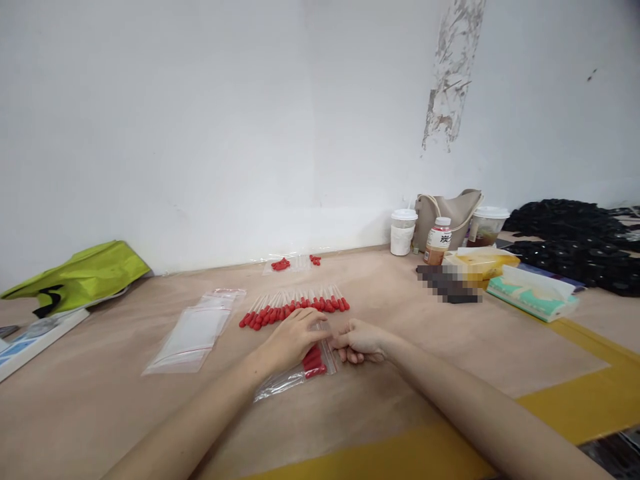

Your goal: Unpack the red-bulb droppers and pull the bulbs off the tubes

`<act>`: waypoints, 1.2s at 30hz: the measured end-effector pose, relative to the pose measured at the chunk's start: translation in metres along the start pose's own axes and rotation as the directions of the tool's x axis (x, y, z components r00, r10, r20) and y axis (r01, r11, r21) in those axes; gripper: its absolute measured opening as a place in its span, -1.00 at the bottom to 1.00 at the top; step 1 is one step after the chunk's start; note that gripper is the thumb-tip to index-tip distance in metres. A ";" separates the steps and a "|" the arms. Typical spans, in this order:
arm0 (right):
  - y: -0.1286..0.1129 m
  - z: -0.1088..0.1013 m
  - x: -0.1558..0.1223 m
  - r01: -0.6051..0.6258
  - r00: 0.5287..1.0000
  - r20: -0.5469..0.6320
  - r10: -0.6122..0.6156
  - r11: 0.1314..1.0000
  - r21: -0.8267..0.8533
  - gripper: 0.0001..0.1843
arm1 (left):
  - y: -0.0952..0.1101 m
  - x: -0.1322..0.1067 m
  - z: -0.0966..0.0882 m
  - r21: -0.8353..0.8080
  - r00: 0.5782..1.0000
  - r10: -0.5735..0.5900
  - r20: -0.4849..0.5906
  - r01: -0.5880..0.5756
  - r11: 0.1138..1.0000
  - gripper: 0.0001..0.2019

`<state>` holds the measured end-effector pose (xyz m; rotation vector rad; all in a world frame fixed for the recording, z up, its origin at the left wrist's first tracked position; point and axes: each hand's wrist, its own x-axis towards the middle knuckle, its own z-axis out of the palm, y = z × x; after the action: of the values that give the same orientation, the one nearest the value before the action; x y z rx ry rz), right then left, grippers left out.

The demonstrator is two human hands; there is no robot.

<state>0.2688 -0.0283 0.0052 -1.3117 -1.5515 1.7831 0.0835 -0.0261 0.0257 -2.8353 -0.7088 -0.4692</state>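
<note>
A clear zip bag [287,380] with red-bulbed droppers inside lies on the brown table [425,347] in front of me. My left hand [295,335] rests on the bag's open end, fingers curled and pressing it. My right hand [360,341] pinches the same end from the right, fingers closed on the bag's edge. Just beyond the hands lies a row of several glass droppers with red bulbs [295,308]. A stack of empty clear zip bags [195,330] lies to the left.
Loose red bulbs in a clear bag [287,264] sit near the wall. At back right stand cups [403,231], a bottle [438,241], a beige bag [450,210], tissue packs [533,292] and black items [575,240]. A lime-green bag [80,273] lies far left.
</note>
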 end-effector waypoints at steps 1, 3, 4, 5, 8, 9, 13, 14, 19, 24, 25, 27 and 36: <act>0.000 0.000 0.000 0.001 1.000 -0.001 -0.001 1.000 -0.005 -0.76 | -0.001 0.001 0.002 0.015 1.000 0.009 0.006 -0.009 1.000 -0.71; 0.000 0.000 -0.001 0.007 1.000 -0.004 -0.007 1.000 -0.028 -0.73 | -0.001 0.000 0.005 0.022 1.000 0.010 -0.004 -0.010 1.000 -0.73; 0.001 0.001 -0.001 0.011 1.000 -0.004 -0.011 0.999 -0.043 -0.72 | -0.001 0.000 0.006 0.018 1.000 0.005 -0.017 -0.005 1.000 -0.74; 0.001 0.001 0.000 0.016 1.000 -0.002 -0.016 0.998 -0.053 -0.72 | -0.001 -0.001 0.007 0.010 1.000 0.002 -0.031 -0.002 1.000 -0.75; 0.003 0.002 0.001 0.031 1.000 0.000 -0.031 0.997 -0.067 -0.71 | -0.001 -0.001 0.008 -0.010 0.999 0.002 -0.051 -0.002 1.000 -0.78; 0.004 0.002 0.001 0.035 0.999 -0.004 -0.035 0.997 -0.072 -0.71 | -0.001 -0.001 0.008 -0.015 0.999 0.002 -0.050 -0.003 1.000 -0.78; 0.004 0.002 0.000 0.044 0.999 -0.014 -0.046 0.992 -0.115 -0.71 | 0.001 0.000 0.006 -0.018 0.999 -0.001 -0.033 0.001 1.000 -0.79; 0.004 0.002 0.000 0.044 0.999 -0.015 -0.047 0.991 -0.127 -0.70 | 0.001 0.001 0.006 -0.011 1.000 -0.002 -0.025 0.001 1.000 -0.79; 0.004 0.004 0.001 0.031 0.999 -0.038 -0.038 0.986 -0.166 -0.71 | 0.001 0.002 0.006 0.023 1.000 0.019 0.009 -0.019 1.000 -0.81; 0.004 0.008 0.003 0.033 0.997 -0.070 -0.046 0.984 -0.174 -0.72 | -0.001 0.000 0.009 0.051 0.998 0.062 0.023 -0.063 0.997 -0.81; 0.004 0.009 0.003 0.035 0.996 -0.069 -0.048 0.983 -0.178 -0.71 | -0.001 0.000 0.009 0.056 0.998 0.062 0.026 -0.064 0.996 -0.81; 0.003 0.010 0.003 0.043 0.996 -0.068 -0.056 0.983 -0.181 -0.69 | -0.001 0.000 0.010 0.067 0.999 0.049 0.025 -0.050 0.996 -0.81; 0.004 0.014 0.005 0.147 0.985 -0.089 -0.150 0.988 -0.039 -0.73 | -0.004 -0.004 0.010 0.116 0.999 0.045 0.028 -0.047 0.992 -0.83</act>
<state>0.2554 -0.0331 -0.0013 -1.2402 -1.5900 1.5917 0.0804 -0.0218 0.0155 -2.7458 -0.6516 -0.3726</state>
